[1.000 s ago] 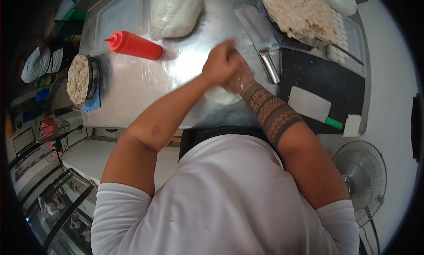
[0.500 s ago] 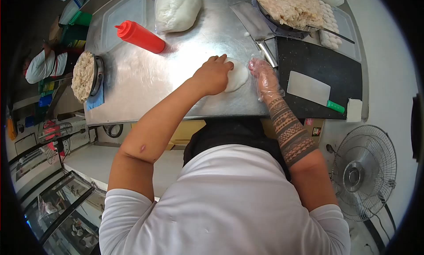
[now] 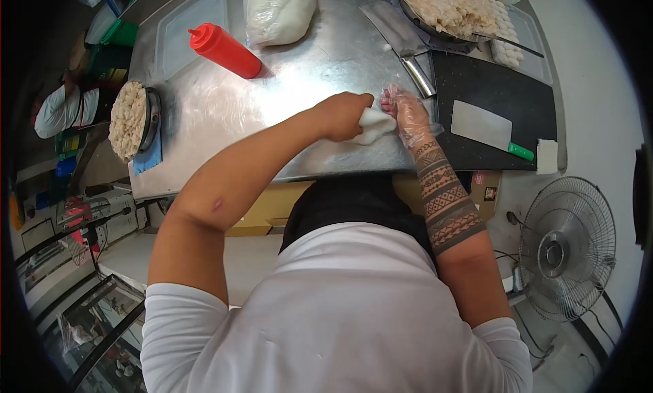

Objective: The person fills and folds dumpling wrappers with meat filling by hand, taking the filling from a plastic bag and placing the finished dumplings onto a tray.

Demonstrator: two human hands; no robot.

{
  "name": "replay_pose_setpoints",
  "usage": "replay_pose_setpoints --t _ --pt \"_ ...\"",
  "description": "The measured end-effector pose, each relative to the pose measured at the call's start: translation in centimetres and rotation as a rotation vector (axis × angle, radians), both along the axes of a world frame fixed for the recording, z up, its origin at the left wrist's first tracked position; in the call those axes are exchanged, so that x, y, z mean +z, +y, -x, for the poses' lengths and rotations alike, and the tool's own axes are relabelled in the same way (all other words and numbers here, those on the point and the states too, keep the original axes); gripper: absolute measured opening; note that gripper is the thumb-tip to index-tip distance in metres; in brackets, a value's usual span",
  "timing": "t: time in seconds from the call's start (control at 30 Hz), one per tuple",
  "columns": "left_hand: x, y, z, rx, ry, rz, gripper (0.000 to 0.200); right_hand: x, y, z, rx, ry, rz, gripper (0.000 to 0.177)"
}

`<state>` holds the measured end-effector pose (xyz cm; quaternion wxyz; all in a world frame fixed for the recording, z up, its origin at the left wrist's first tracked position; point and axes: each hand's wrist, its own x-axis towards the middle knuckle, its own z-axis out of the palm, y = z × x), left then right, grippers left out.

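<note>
A soft white piece of dough [image 3: 378,126] hangs folded and stretched just above the steel table, near its front edge. My bare left hand [image 3: 348,115] is closed on the dough's left side, knuckles upward. Beside the dough's right edge is my right hand [image 3: 408,115] in a clear plastic glove, its fingers curled in. Whether those fingers hold anything is hidden. A metal rolling pin [image 3: 417,77] lies just beyond my right hand.
A red squeeze bottle [image 3: 228,51] and a plastic-wrapped dough mass [image 3: 279,13] lie on the steel table [image 3: 204,141]. On the black board [image 3: 490,83] rests a cleaver [image 3: 481,125]. Filling bowls stand left [image 3: 127,121] and back right [image 3: 445,12]. A fan [image 3: 568,250] stands right; a person [image 3: 58,111] is far left.
The dough lay flat under my left hand; now that hand grips it and has lifted and folded it. My right hand stays curled, with the dough now closer to it.
</note>
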<state>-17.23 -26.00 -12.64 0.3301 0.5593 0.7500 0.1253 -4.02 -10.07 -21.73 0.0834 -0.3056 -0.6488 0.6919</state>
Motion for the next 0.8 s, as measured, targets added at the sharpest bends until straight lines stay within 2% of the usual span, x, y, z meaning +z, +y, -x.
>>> replay_pose_setpoints --t 0.03,0.07,0.13,0.17,0.2,0.27,0.3,0.33,0.4,0.43,0.47,0.53,0.57,0.6,0.67,0.7,0.73,0.77,0.8 --pt "1.2 -0.9 -0.8 0.093 -0.101 -0.04 0.041 0.9 -0.5 -0.1 -0.122 0.0 0.301 0.053" --pt "0.8 -1.5 -1.4 0.086 -0.101 -0.039 0.041 1.8 -0.7 -0.1 -0.129 0.002 0.301 0.053" --pt "-2.0 -2.5 -2.3 0.28 -0.255 -0.481 0.04 4.2 -1.2 0.3 0.063 0.12 0.98 0.06" --pt "-4.0 -2.4 -2.4 0.296 -0.193 -0.589 0.038 4.8 -2.0 1.0 0.094 0.076 0.897 0.063" --pt "-5.8 -2.3 -2.3 0.3 -0.192 -0.593 0.038 4.7 -3.0 2.1 0.099 0.075 0.894 0.063" --pt "-8.8 -1.8 -2.1 0.435 0.18 -0.711 0.036 3.1 -4.5 4.2 0.169 -0.004 0.156 0.073" --pt "-9.1 -1.2 -2.3 0.503 0.237 -0.831 0.034 3.3 -4.2 4.7 0.447 0.104 -0.781 0.074" --pt "-9.4 -1.0 -2.2 0.506 0.228 -0.83 0.034 3.2 -4.7 5.0 0.45 0.095 -0.78 0.074" --pt "-9.7 -0.7 -2.0 0.671 0.195 -0.603 0.036 3.8 -6.7 5.5 0.083 -0.214 -0.739 0.072" --pt "-8.9 -1.2 -1.2 0.683 0.008 -0.492 0.061 4.5 -6.6 5.7 0.136 -0.271 -0.703 0.073" --pt "-8.0 -1.8 -0.4 0.686 0.007 -0.495 0.061 4.3 -6.5 5.9 0.139 -0.27 -0.707 0.073" --pt "-7.0 -3.5 0.9 0.624 -0.383 -0.495 0.087 2.4 -6.7 5.9 0.169 -0.155 -0.912 0.064" --pt "-7.6 -4.4 2.0 0.625 -0.667 -0.434 0.103 1.3 -6.5 5.8 0.188 -0.086 -1.006 0.059" --pt "-7.2 -4.2 2.1 0.623 -0.672 -0.436 0.103 1.1 -6.6 5.5 0.188 -0.089 -1.01 0.059" --pt "-5.9 -3.9 2.2 0.849 -0.739 -0.582 0.094 0.8 -7.1 5.3 0.263 -0.098 -1.136 0.055" --pt "-5.4 -3.3 2.1 0.666 -0.228 -0.64 0.078 0.4 -6.9 5.4 0.267 -0.103 -1.135 0.055" --pt "-4.7 -2.4 2.0 0.67 -0.234 -0.635 0.078 0.0 -6.6 5.5 0.336 0.02 -1.044 0.056" --pt "-4.1 -1.4 1.9 0.304 -0.054 -0.664 0.07 -0.5 -6.2 5.5 0.402 0.138 -0.944 0.057" --pt "-3.8 -0.5 2.1 -0.066 0.127 -0.678 0.063 -0.8 -5.6 6.0 0.405 0.133 -0.938 0.057"
